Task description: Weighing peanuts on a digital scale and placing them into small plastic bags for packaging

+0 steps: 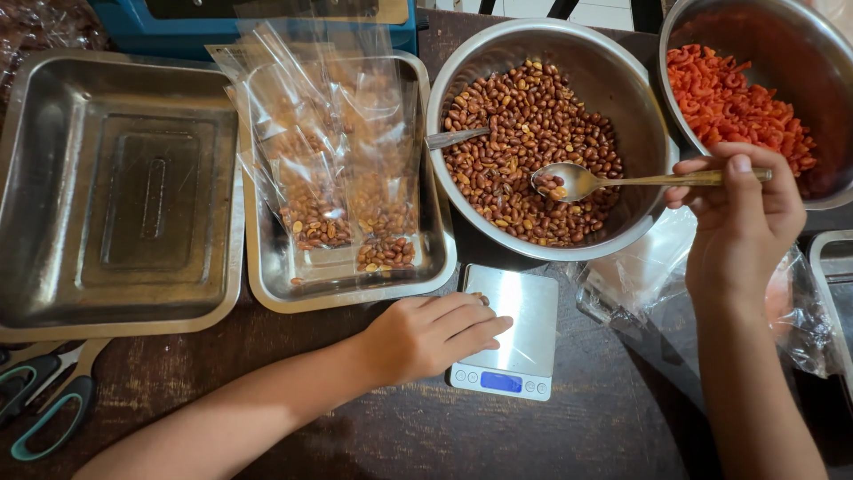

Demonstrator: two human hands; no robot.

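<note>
My right hand [742, 218] grips a metal spoon [577, 180] by its handle, its bowl carrying a few roasted peanuts over a large steel bowl [462, 89] full of peanuts. A second utensil handle [455, 138] sticks out of the peanuts at the bowl's left side. My left hand [431, 336] rests palm down on the left part of a small silver digital scale [524, 329], fingers together over something small that I cannot make out.
A steel tray [267, 284] holds several clear bags partly filled with peanuts [342, 209]. An upturned steel tray [120, 196] lies at the left. A second bowl [800, 53] holds orange snacks. Scissors [49, 400] lie bottom left. Empty clear bags [640, 276] lie beside my right arm.
</note>
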